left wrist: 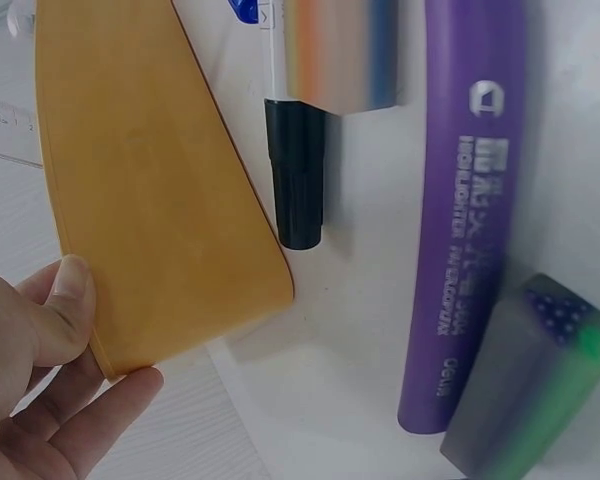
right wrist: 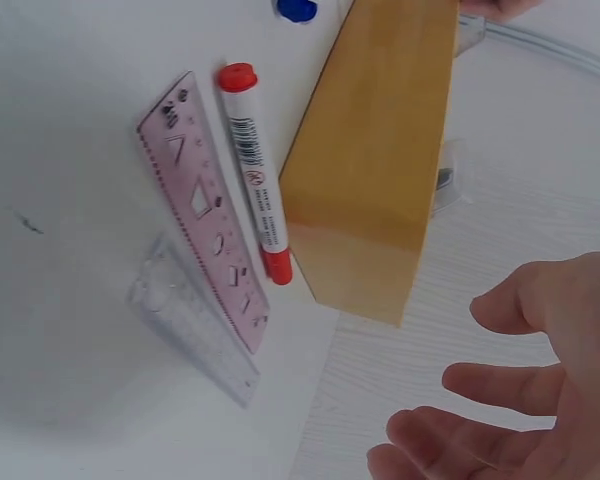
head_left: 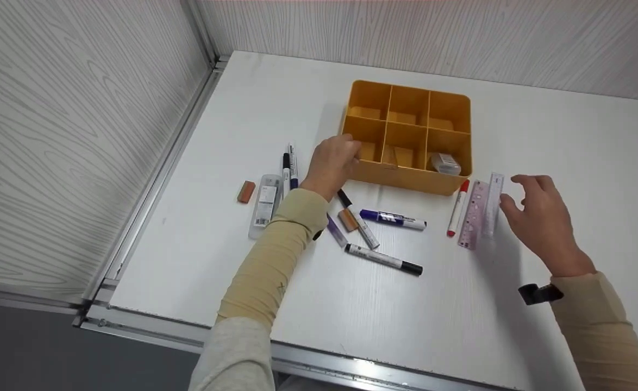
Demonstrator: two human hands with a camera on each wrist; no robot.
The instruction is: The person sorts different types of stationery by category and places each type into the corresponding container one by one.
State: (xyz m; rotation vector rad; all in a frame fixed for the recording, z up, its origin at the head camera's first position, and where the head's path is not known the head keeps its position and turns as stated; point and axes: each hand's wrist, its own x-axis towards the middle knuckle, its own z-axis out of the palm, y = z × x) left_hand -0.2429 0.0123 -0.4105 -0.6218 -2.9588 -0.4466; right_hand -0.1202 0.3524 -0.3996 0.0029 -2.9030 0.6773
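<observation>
My left hand point(head_left: 332, 163) grips the front left corner of the yellow compartment box point(head_left: 406, 178). In the left wrist view, the thumb lies on the outer wall of the box point(left wrist: 160, 190) at the rim, with the other fingers on its far side. My right hand point(head_left: 542, 217) is held with its fingers spread and bent slightly, holding nothing. Beside it are a clear ruler point(head_left: 493, 206), a pink ruler point(head_left: 472, 217) and a red marker point(head_left: 458, 209). A clear plastic case point(head_left: 445, 163) sits in the front right compartment. Another clear ruler point(left wrist: 15, 135) sticks out past the rim.
In front of the box lie a blue marker point(head_left: 392, 219), black markers point(head_left: 384, 259), an eraser point(head_left: 347, 220) and a purple highlighter point(head_left: 336, 231). Left of my forearm are a clear case point(head_left: 265, 203), another eraser point(head_left: 246, 191) and two more markers. Panels wall the table's left and back.
</observation>
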